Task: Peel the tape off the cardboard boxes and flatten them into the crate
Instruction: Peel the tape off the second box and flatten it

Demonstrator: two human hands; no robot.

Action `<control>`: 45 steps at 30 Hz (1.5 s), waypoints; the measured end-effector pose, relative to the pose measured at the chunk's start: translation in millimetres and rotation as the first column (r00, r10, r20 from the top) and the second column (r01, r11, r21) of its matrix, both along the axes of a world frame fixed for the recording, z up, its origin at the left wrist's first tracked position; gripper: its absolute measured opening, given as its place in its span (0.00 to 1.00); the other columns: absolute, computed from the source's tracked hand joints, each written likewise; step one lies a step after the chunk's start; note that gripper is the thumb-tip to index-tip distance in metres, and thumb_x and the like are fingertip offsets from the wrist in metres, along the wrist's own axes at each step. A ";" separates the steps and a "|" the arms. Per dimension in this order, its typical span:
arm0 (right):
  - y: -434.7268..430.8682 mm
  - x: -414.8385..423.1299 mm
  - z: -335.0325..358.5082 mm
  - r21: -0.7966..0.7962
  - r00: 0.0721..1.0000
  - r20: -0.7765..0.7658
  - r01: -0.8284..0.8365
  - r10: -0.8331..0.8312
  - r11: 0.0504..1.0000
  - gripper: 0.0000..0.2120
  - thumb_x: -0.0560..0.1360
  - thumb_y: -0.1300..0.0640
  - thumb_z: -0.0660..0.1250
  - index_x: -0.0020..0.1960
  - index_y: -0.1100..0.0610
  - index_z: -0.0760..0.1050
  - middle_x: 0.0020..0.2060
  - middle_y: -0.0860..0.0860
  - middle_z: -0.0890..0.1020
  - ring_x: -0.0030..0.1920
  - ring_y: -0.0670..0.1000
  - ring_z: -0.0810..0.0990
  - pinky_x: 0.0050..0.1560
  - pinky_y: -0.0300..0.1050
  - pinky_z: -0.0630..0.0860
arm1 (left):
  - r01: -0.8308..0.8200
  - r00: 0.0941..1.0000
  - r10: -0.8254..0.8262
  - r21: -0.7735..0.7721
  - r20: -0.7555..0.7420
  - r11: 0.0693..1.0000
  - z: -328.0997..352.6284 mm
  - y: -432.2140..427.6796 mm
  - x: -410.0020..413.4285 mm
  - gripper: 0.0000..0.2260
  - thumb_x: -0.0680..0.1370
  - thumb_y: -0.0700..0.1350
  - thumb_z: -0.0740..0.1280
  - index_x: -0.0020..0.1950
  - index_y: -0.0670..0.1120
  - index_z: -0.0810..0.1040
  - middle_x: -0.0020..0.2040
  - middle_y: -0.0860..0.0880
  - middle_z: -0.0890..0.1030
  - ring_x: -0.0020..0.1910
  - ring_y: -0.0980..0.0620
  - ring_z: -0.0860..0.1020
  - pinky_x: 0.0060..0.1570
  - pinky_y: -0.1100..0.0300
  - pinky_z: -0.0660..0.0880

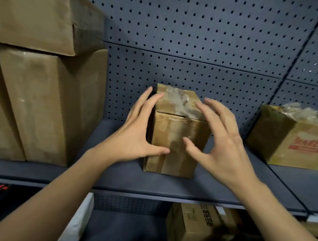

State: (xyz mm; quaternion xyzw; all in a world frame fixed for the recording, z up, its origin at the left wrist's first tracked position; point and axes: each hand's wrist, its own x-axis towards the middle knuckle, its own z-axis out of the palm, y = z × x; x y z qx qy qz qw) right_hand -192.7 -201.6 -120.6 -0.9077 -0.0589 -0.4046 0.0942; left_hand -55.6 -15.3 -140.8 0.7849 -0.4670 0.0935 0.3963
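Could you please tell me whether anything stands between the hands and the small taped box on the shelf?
Nothing visible does. The left hand lies against the left side of the small taped box, and the right hand, fingers spread, is at its right front corner with nothing between.

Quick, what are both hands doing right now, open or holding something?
Left hand: open, fingers and thumb touching the small taped box.
Right hand: open, fingers spread over the box, gripping nothing.
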 end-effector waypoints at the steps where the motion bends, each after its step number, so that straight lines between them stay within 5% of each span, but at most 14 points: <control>1: -0.6 3.4 4.0 -0.093 1.000 -0.014 -0.010 0.009 0.996 0.32 0.75 0.45 0.66 0.76 0.55 0.66 0.72 0.54 0.68 0.74 0.53 0.64 0.75 0.48 0.62 | 0.023 1.000 -0.023 0.011 0.010 1.000 1.1 -2.0 3.4 0.51 0.64 0.59 0.80 0.76 0.66 0.48 0.79 0.63 0.39 0.80 0.55 0.42 0.78 0.42 0.51; 4: -13.7 6.5 8.0 -0.258 0.996 -0.081 -0.041 0.021 0.965 0.32 0.75 0.48 0.68 0.76 0.56 0.66 0.71 0.55 0.71 0.73 0.55 0.67 0.74 0.54 0.64 | 0.065 0.998 -0.065 0.000 0.028 0.998 -3.4 -4.9 10.2 0.46 0.65 0.57 0.80 0.75 0.62 0.55 0.80 0.61 0.46 0.80 0.57 0.48 0.78 0.45 0.54; 8: -32.9 5.1 4.2 -0.252 0.984 -0.151 -0.132 0.096 0.959 0.29 0.76 0.52 0.71 0.74 0.58 0.68 0.70 0.54 0.72 0.73 0.54 0.69 0.72 0.55 0.68 | 0.087 0.996 -0.085 -0.093 0.017 0.992 -11.9 -7.0 14.8 0.45 0.65 0.55 0.81 0.74 0.61 0.57 0.79 0.61 0.51 0.79 0.60 0.52 0.77 0.51 0.56; 21: -36.4 14.3 -0.7 -0.421 0.984 -0.011 -0.167 0.179 0.892 0.10 0.80 0.56 0.68 0.54 0.61 0.84 0.64 0.62 0.77 0.67 0.61 0.75 0.66 0.58 0.71 | 0.089 0.996 -0.087 -0.104 0.018 0.991 -13.6 -11.4 12.4 0.46 0.64 0.51 0.82 0.71 0.63 0.56 0.78 0.63 0.51 0.76 0.66 0.53 0.69 0.75 0.51; 27: -30.4 16.5 2.6 -0.424 0.986 0.009 -0.149 0.169 0.893 0.10 0.81 0.58 0.66 0.52 0.63 0.83 0.63 0.61 0.78 0.67 0.61 0.74 0.66 0.57 0.70 | 0.086 0.996 -0.084 -0.098 0.017 0.992 -11.8 -10.0 11.3 0.45 0.64 0.51 0.82 0.73 0.61 0.57 0.78 0.62 0.52 0.77 0.64 0.53 0.71 0.68 0.53; 34: -19.4 18.9 5.6 -0.373 0.990 0.056 -0.101 0.131 0.922 0.08 0.81 0.59 0.63 0.48 0.61 0.79 0.56 0.57 0.80 0.54 0.57 0.78 0.57 0.48 0.70 | 0.083 0.997 -0.082 -0.094 0.010 0.992 -10.5 -9.9 10.5 0.45 0.64 0.52 0.82 0.73 0.61 0.58 0.78 0.62 0.52 0.77 0.64 0.54 0.72 0.64 0.55; 39: -12.1 24.0 4.2 -0.342 0.992 0.101 -0.032 0.071 0.939 0.05 0.80 0.61 0.63 0.49 0.59 0.77 0.53 0.55 0.81 0.49 0.59 0.79 0.49 0.54 0.74 | 0.086 0.996 -0.085 -0.094 0.009 0.992 -10.1 -9.5 10.4 0.45 0.64 0.52 0.82 0.72 0.62 0.58 0.78 0.62 0.52 0.77 0.63 0.54 0.72 0.62 0.56; 45: 2.4 21.5 18.4 -0.083 0.994 0.106 0.005 0.003 0.997 0.03 0.80 0.56 0.55 0.50 0.48 0.63 0.41 0.51 0.82 0.40 0.58 0.81 0.37 0.53 0.77 | 0.068 0.998 -0.068 -0.080 0.006 0.994 -7.3 -10.6 11.0 0.44 0.62 0.56 0.82 0.69 0.63 0.58 0.76 0.64 0.54 0.76 0.60 0.58 0.74 0.51 0.60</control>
